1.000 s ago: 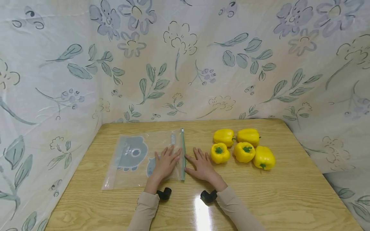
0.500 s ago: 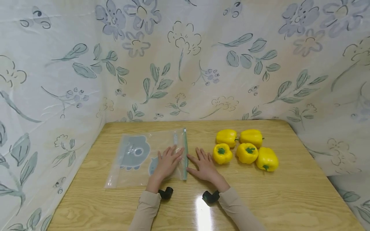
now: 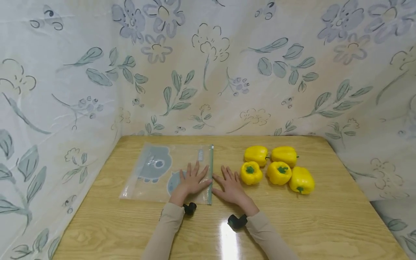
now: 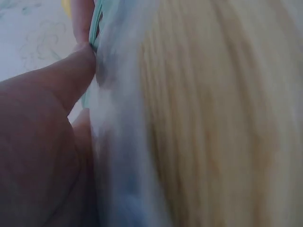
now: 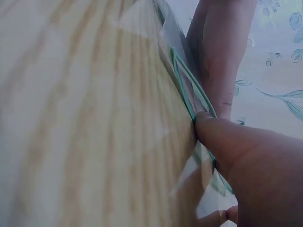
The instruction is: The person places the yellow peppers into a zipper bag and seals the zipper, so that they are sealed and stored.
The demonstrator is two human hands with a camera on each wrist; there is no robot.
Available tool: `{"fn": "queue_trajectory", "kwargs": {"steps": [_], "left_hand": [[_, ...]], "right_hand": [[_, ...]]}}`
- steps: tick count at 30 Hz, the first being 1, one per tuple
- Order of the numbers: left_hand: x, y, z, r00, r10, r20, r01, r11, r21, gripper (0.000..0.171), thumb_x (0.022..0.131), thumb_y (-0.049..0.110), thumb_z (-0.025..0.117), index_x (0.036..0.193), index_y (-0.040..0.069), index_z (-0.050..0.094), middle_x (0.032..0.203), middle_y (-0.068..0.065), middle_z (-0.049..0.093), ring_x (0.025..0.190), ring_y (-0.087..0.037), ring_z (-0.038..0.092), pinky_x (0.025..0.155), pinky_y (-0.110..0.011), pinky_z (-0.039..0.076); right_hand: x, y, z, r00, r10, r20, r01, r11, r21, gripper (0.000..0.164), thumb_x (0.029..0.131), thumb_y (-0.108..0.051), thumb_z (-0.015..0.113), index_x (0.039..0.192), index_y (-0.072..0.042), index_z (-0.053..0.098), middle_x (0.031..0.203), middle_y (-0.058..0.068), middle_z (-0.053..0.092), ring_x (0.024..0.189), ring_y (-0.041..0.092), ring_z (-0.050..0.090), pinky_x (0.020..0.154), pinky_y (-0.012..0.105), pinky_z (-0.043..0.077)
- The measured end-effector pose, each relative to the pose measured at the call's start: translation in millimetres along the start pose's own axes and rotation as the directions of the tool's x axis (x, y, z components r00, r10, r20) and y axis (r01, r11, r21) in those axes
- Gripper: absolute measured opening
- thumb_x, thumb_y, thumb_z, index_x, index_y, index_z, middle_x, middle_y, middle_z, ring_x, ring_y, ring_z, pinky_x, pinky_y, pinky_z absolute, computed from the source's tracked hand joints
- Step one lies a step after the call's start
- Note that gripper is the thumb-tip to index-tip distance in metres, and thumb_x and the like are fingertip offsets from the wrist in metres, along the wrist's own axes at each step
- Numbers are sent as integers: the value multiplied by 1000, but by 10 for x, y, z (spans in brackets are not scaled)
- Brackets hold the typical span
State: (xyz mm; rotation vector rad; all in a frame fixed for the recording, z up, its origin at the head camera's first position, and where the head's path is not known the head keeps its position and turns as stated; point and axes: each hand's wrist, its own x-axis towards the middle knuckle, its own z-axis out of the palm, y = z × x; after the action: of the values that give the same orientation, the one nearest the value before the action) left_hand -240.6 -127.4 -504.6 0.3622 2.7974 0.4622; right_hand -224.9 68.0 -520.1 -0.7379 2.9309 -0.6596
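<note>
Bag (image 3: pixel 164 189) lies laid out on the counter (image 3: pixel 276 220), left of centre. Your left hand (image 3: pixel 193 181) rests on it, fingers spread apart. Your right hand (image 3: pixel 231 188) lies just beyond its right edge, fingers also apart, thumb and forefinger meeting that edge. Five peppers (image 3: pixel 279 175) sit close by on the right. At the zip (image 3: pixel 209 195), the right wrist view shows two green lips slightly parted. The step appears to be opening them: steady the lower layer, seat your right thumb between the lips, and lift evenly.
</note>
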Motion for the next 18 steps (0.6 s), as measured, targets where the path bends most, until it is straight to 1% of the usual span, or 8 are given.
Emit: {"fn": "queue_trajectory", "kwargs": {"steps": [4, 7, 14, 18], "left_hand": [[-13, 27, -40, 999, -15, 37, 16, 1000, -5, 64, 93, 60, 31, 149, 33, 13, 156, -9, -8, 139, -41, -15, 103, -69, -8], [-23, 21, -40, 999, -6, 37, 7, 1000, -27, 61, 95, 56, 31, 149, 32, 15, 156, -10, -7, 139, -41, -15, 102, -69, -9], [-15, -9, 7, 1000, 15, -16, -15, 999, -51, 59, 96, 52, 33, 149, 30, 18, 157, -9, -3, 140, -39, -12, 103, -68, -10], [-16, -5, 29, 998, 26, -50, -29, 998, -53, 59, 96, 50, 34, 149, 27, 20, 157, -9, 1, 141, -39, -9, 103, -68, -8]], "right_hand": [[1, 5, -10, 1000, 6, 12, -6, 1000, -4, 59, 89, -51, 52, 139, -22, 44, 153, 19, 16, 141, 38, 9, 110, 61, 6], [-3, 4, -6, 1000, 11, 14, -11, 1000, -2, 59, 89, -51, 52, 140, -23, 44, 153, 19, 16, 141, 38, 9, 110, 61, 6], [6, 4, -11, 1000, 4, 7, -4, 1000, 4, 58, 89, -51, 51, 139, -23, 44, 153, 20, 16, 141, 39, 10, 110, 61, 7], [11, 10, -7, 1000, 2, 7, -2, 1000, -4, 58, 89, -51, 51, 140, -24, 43, 153, 20, 16, 141, 39, 10, 110, 61, 7]]}}
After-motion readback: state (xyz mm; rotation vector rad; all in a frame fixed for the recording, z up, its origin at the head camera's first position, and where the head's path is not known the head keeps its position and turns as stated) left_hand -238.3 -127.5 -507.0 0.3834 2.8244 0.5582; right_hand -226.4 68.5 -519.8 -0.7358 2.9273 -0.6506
